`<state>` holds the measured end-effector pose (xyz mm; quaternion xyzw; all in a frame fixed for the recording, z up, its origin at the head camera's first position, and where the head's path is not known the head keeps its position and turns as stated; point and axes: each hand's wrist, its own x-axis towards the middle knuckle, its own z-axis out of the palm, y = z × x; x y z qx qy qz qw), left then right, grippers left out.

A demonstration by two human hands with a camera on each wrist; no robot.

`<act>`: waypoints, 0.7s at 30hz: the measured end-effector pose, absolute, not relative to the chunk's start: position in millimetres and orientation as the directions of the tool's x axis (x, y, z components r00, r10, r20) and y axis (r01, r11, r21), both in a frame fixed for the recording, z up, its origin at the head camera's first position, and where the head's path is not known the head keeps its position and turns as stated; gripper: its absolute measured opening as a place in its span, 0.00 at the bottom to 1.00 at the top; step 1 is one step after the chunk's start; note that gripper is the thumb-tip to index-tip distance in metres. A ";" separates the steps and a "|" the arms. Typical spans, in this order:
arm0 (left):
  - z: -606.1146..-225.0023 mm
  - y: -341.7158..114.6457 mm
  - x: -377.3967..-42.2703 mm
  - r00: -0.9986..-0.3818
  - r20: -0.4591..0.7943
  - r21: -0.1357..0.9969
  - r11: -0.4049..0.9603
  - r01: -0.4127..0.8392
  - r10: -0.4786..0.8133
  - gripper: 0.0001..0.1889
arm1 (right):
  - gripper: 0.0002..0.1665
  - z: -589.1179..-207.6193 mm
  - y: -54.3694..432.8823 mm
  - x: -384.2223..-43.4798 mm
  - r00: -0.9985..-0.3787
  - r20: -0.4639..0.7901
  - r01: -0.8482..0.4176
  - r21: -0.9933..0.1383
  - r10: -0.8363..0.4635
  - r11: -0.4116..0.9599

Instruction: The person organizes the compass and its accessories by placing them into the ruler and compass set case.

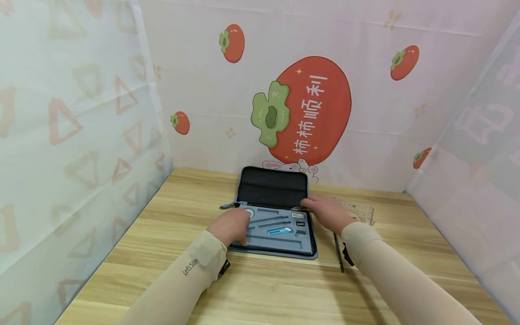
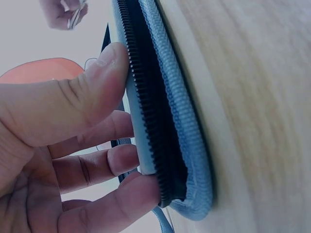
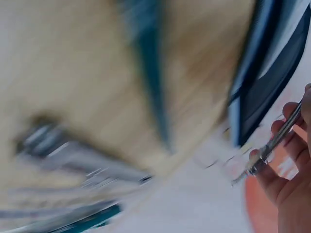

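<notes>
An unzipped grey-blue stationery case (image 1: 273, 185) lies with its black lid folded back and its slotted tray (image 1: 260, 242) facing up. My left hand (image 1: 231, 224) grips the case's front left corner; the left wrist view shows the thumb on the zip edge (image 2: 138, 92) and fingertips along the tray's side. In my right hand (image 1: 328, 211), over the case's right side near the hinge, I hold a slim silver drawing compass (image 3: 266, 153), its thin tip pointing away from the fingers. The tray carries a blue utility knife (image 1: 280, 231), an eraser (image 1: 298, 215), a small dark sharpener (image 1: 300, 223) and a round white piece (image 1: 250, 212).
Right of the case, a dark pencil (image 1: 338, 253) lies on the wooden table (image 1: 260, 289), with a clear protractor (image 1: 363, 214) partly behind my right hand. A blurred silver tool (image 3: 82, 155) lies near them in the right wrist view. Printed cloth walls (image 1: 203, 90) border the table.
</notes>
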<state>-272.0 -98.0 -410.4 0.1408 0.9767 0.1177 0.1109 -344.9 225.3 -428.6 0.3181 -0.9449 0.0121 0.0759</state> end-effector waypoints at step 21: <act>-410.6 -101.4 -276.6 -0.928 -0.211 0.249 0.935 0.251 0.305 0.17 | 0.15 -422.4 119.3 -312.7 -0.579 0.056 -0.784 0.238 -0.813 0.574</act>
